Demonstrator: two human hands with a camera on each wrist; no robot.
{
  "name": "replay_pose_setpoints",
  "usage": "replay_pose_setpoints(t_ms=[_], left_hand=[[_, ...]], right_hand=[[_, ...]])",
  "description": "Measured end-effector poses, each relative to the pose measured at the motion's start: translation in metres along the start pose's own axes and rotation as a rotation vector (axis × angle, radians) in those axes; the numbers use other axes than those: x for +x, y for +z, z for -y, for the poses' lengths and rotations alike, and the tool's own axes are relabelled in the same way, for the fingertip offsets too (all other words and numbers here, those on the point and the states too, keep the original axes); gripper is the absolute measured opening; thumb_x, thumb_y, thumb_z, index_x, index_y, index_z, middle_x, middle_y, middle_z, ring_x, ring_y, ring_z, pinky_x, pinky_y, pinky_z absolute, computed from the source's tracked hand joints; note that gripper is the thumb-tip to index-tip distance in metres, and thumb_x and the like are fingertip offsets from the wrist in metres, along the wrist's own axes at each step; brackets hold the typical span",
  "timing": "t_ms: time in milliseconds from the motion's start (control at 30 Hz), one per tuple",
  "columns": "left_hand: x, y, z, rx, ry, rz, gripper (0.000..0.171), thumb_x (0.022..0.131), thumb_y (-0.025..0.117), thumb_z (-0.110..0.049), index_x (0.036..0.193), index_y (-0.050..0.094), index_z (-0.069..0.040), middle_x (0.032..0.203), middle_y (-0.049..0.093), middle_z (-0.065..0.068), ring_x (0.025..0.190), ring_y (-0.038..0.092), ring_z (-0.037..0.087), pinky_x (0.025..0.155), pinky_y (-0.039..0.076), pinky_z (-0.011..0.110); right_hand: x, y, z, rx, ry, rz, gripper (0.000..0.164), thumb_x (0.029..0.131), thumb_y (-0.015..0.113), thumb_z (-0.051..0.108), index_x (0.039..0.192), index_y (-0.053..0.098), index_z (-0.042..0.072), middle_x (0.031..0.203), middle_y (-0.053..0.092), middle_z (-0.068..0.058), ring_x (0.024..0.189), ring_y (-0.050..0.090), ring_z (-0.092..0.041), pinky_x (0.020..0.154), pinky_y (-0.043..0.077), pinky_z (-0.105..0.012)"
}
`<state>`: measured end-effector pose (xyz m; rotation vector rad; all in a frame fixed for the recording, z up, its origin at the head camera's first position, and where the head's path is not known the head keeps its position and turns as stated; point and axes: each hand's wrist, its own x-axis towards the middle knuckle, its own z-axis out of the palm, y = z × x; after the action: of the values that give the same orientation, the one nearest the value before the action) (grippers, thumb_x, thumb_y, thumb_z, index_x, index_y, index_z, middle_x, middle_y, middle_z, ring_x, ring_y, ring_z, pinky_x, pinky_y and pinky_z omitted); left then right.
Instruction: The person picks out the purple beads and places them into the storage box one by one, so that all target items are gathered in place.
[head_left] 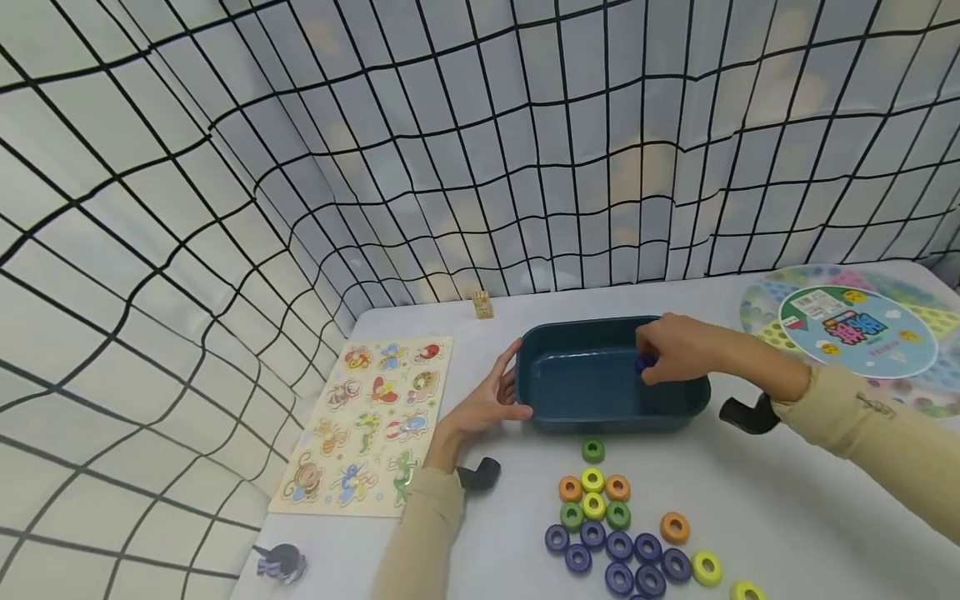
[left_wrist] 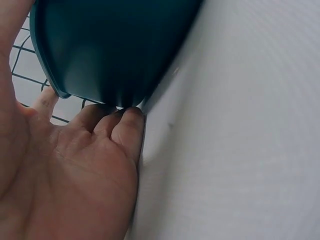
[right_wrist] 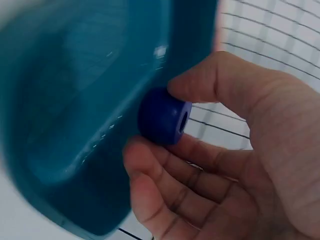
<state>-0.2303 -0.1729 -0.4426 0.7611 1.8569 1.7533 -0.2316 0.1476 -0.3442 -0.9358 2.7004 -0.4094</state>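
Observation:
A dark teal plastic tub [head_left: 592, 421] stands on the white table. My left hand [head_left: 486, 407] holds its left end, thumb at the front corner and index finger up at the back rim; in the left wrist view the other fingers are bent against the tub's end wall [left_wrist: 115, 55]. Over the tub's right part, my right hand [head_left: 678, 348] pinches a dark blue bead [right_wrist: 162, 117] between thumb and fingers. The bead is thick and round, with a hole facing sideways. In front of the tub lie loose ring beads, purple [head_left: 619, 546], green [head_left: 593, 451], yellow [head_left: 592, 480] and orange [head_left: 675, 527].
A wooden puzzle board [head_left: 375, 425] with animal pieces lies at left. Round packaging with a blue label [head_left: 858, 332] is at the back right. A small gold piece [head_left: 482, 305] lies near the back edge, a purple piece [head_left: 282, 563] at the front left. Black netting [head_left: 525, 167] surrounds the table.

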Motion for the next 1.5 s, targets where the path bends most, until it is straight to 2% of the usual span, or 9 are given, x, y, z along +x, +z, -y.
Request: replay_pose_setpoints(t_ms=[167, 333, 433, 567, 733, 867, 1067, 1267, 1500], left_hand=[[0.000, 0.009, -0.007, 0.000, 0.002, -0.003, 0.109, 0.071, 0.077, -0.030, 0.145, -0.003, -0.019, 0.148, 0.014, 0.015, 0.134, 0.018, 0.023, 0.109, 0.016, 0.039], [0.001, 0.013, -0.007, -0.003, -0.001, -0.002, 0.109, 0.071, 0.077, -0.032, 0.145, -0.002, -0.020, 0.149, 0.013, 0.014, 0.134, 0.018, 0.022, 0.110, 0.016, 0.038], [0.003, 0.013, -0.007, -0.004, -0.001, 0.010, 0.109, 0.071, 0.077, -0.029, 0.145, -0.002, -0.021, 0.149, 0.011, 0.014, 0.135, 0.016, 0.023, 0.110, 0.016, 0.038], [0.009, 0.012, 0.005, 0.007, -0.004, 0.012, 0.108, 0.069, 0.078, -0.032, 0.145, 0.001, -0.029, 0.150, 0.012, 0.006, 0.135, 0.017, 0.016, 0.109, 0.017, 0.033], [0.009, 0.013, 0.008, -0.004, -0.001, 0.020, 0.107, 0.070, 0.078, -0.031, 0.144, 0.001, -0.031, 0.150, 0.010, 0.008, 0.135, 0.015, 0.018, 0.109, 0.017, 0.032], [0.004, 0.016, -0.006, -0.010, -0.001, 0.033, 0.108, 0.072, 0.077, -0.029, 0.145, -0.002, -0.024, 0.149, 0.007, 0.015, 0.136, 0.012, 0.024, 0.110, 0.015, 0.034], [0.000, 0.015, -0.008, -0.002, -0.006, 0.017, 0.109, 0.071, 0.077, -0.032, 0.145, -0.002, -0.022, 0.148, 0.012, 0.016, 0.135, 0.015, 0.022, 0.110, 0.015, 0.034], [-0.001, 0.012, -0.006, -0.007, 0.003, 0.034, 0.109, 0.071, 0.076, -0.032, 0.145, -0.004, -0.021, 0.148, 0.009, 0.019, 0.135, 0.012, 0.026, 0.110, 0.015, 0.035], [-0.003, 0.003, -0.009, -0.001, 0.013, 0.019, 0.109, 0.072, 0.075, -0.034, 0.145, -0.004, -0.020, 0.148, 0.010, 0.020, 0.135, 0.013, 0.028, 0.110, 0.016, 0.035]], right_hand=[[0.035, 0.004, -0.009, -0.043, -0.010, 0.087, 0.019, 0.076, 0.065, 0.018, 0.085, 0.058, 0.002, 0.070, 0.053, -0.001, 0.058, 0.046, -0.013, 0.051, 0.038, -0.026], [0.064, 0.013, -0.006, -0.121, -0.013, 0.169, 0.021, 0.079, 0.064, 0.016, 0.089, 0.058, 0.000, 0.075, 0.055, -0.003, 0.061, 0.047, -0.013, 0.054, 0.042, -0.027], [0.076, 0.020, 0.001, -0.152, 0.001, 0.199, 0.014, 0.079, 0.063, 0.013, 0.071, 0.054, 0.006, 0.060, 0.045, 0.002, 0.051, 0.039, -0.010, 0.045, 0.034, -0.023], [0.087, 0.027, 0.010, -0.166, 0.042, 0.211, 0.025, 0.078, 0.061, 0.007, 0.060, 0.044, 0.012, 0.052, 0.036, 0.003, 0.046, 0.033, -0.010, 0.041, 0.026, -0.022], [0.101, 0.036, 0.021, -0.159, 0.014, 0.170, 0.010, 0.080, 0.065, 0.009, 0.074, 0.057, 0.008, 0.063, 0.052, -0.001, 0.054, 0.047, -0.013, 0.046, 0.039, -0.022], [0.111, 0.043, 0.032, -0.159, -0.029, 0.090, 0.009, 0.079, 0.067, 0.010, 0.080, 0.059, 0.005, 0.068, 0.053, -0.002, 0.059, 0.049, -0.015, 0.050, 0.043, -0.025], [0.118, 0.053, 0.043, -0.168, -0.027, 0.034, 0.015, 0.079, 0.067, 0.012, 0.088, 0.060, 0.003, 0.074, 0.055, -0.003, 0.064, 0.051, -0.015, 0.054, 0.047, -0.027], [0.115, 0.053, 0.045, -0.141, -0.032, 0.032, 0.022, 0.081, 0.067, 0.017, 0.096, 0.060, 0.003, 0.076, 0.057, -0.001, 0.064, 0.054, -0.012, 0.056, 0.048, -0.027], [0.097, 0.034, 0.054, -0.132, -0.080, -0.053, 0.024, 0.084, 0.063, 0.020, 0.101, 0.062, 0.003, 0.075, 0.061, 0.001, 0.059, 0.053, -0.008, 0.052, 0.048, -0.025]])
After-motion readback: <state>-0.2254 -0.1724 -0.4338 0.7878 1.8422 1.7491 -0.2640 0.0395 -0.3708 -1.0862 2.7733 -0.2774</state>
